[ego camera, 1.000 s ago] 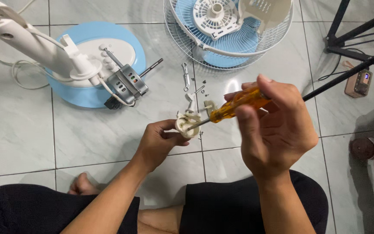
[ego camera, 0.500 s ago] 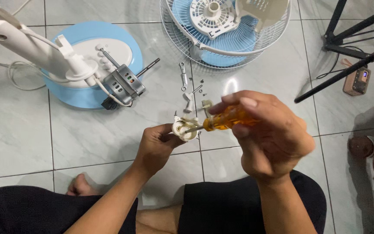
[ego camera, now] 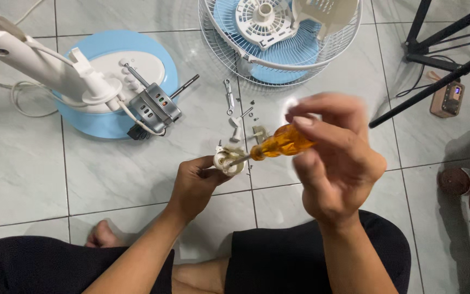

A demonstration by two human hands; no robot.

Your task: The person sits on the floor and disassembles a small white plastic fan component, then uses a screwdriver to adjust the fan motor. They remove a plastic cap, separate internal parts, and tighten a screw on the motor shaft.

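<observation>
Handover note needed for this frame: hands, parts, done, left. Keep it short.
Left hand: holds a small white round part above the floor.
Right hand: grips an orange-handled screwdriver, tip set in the white part.
Parts: loose screws and small pieces lie on the tiles just beyond the hands. Fan base with stand lies at left, motor unit wired to it. Wire guard with blue blade lies at top.
Done: fan is in pieces, guard and blade off the stand.
Left: screwdriver work on the white part; whether a screw goes in or out cannot be told.
</observation>
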